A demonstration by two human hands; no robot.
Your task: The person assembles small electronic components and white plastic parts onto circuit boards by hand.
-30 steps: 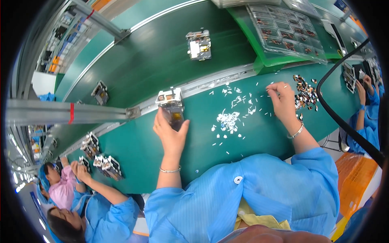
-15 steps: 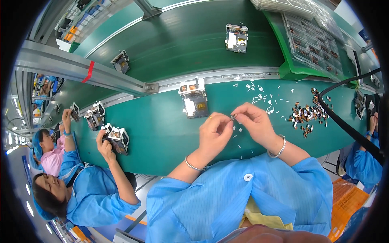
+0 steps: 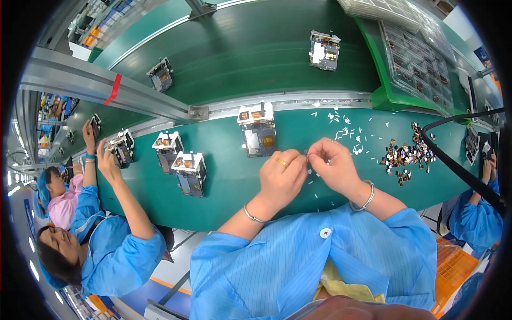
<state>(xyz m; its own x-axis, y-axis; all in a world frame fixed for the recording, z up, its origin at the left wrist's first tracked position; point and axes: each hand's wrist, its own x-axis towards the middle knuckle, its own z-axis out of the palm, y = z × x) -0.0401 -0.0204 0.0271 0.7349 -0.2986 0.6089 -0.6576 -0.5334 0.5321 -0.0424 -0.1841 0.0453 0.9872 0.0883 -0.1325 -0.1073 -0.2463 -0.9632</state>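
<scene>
My left hand [image 3: 284, 175] and my right hand [image 3: 335, 166] meet above the green table, fingertips pinched together. Between them is a tiny dark part [image 3: 306, 155], mostly covered by the fingers, so its kind is unclear. Beyond my left hand stands an electronic module [image 3: 259, 130] with a white top frame, copper coils and a dark circuit board. Small white scraps [image 3: 348, 132] lie scattered just past my right hand. Farther right is a loose pile of small black, copper-coloured and white parts [image 3: 408, 154].
Two similar modules [image 3: 190, 175] stand to my left, near a co-worker's raised hand [image 3: 109, 164]. A metal rail [image 3: 224, 110] borders the conveyor [image 3: 245, 58], which carries more modules. Clear compartment trays [image 3: 418, 69] sit at the far right. A black cable [image 3: 453, 176] arches over the table's right side.
The co-worker on the left has let go of a module and drawn the hand away leftward. My fingers have closed further over the tiny part.
</scene>
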